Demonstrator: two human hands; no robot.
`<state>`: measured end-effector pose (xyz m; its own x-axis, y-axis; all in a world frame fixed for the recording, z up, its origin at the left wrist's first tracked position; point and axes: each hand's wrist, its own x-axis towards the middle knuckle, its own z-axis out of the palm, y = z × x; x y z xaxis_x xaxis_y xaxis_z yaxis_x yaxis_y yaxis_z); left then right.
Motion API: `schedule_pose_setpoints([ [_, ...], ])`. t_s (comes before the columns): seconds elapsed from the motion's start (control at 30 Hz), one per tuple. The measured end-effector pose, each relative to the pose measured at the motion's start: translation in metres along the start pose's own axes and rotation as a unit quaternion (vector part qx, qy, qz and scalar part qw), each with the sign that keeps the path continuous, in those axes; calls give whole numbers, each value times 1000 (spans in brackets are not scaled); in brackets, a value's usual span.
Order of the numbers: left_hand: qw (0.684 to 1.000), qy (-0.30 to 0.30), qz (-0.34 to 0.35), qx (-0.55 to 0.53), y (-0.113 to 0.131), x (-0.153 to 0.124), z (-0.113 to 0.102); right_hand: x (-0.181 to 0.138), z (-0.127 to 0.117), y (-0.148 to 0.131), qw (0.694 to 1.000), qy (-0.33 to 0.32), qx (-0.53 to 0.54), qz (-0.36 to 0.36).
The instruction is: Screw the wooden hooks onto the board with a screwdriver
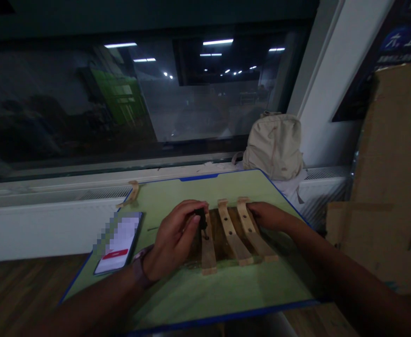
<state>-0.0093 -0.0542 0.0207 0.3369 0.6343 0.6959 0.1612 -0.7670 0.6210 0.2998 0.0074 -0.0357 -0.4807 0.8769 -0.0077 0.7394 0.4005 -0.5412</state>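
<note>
Three curved wooden strips (238, 247) lie side by side across a brown panel (218, 241) in the head view, running from far to near on the green table (187, 304). The panel seems to serve as a shared base, and the strips' near ends reach its near edge or slightly past it. Dark holes show in the middle and right strips, facing up, an arrangement that leaves them within reach from above.

The left hand (175, 236) is closed in a pinch, thumb and fingers around a black-handled tool (200, 218). Its thin shaft points down to a hole in the leftmost strip; the upright grip probably serves to line the shaft up with that hole. Whether the tip is inside, I cannot tell.

The right hand (270, 217) is at the far right side, against the right strip. Its fingertips are hidden, so how far it is open and whether it grips anything cannot be told; its place there would suit bracing the work.

A phone (123, 241) lies screen up by the left edge, apart from the strips. Another curved wooden piece (134, 192) rests at the far left corner, out of the hands' way. A backpack (274, 146) stands beyond the table.
</note>
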Motion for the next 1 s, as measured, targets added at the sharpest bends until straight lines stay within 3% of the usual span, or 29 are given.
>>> schedule_pose_setpoints([
  [0.07, 999, -11, -21, -32, -1, -2, 2, 0, 0, 0, 1000, 1, 0, 0],
  [0.27, 998, 27, 53, -14, -6, 2, 2, 0, -1, 1, 1000, -2, -12, -2],
  [0.5, 996, -56, -43, -56, -2, 1, -3, 2, 1, 6, 1000, 2, -29, 2],
  [0.7, 999, 23, 30, -35, -5, 9, -3, 2, 1, 8, 999, -14, -36, -15],
  [0.9, 998, 8, -56, -42, -7, 6, -2, 3, 1, 10, 998, -24, -53, -19],
  [1.0, 999, 12, -32, -39, -6, 7, -1, 3, 2, 11, 998, -19, -59, -13],
])
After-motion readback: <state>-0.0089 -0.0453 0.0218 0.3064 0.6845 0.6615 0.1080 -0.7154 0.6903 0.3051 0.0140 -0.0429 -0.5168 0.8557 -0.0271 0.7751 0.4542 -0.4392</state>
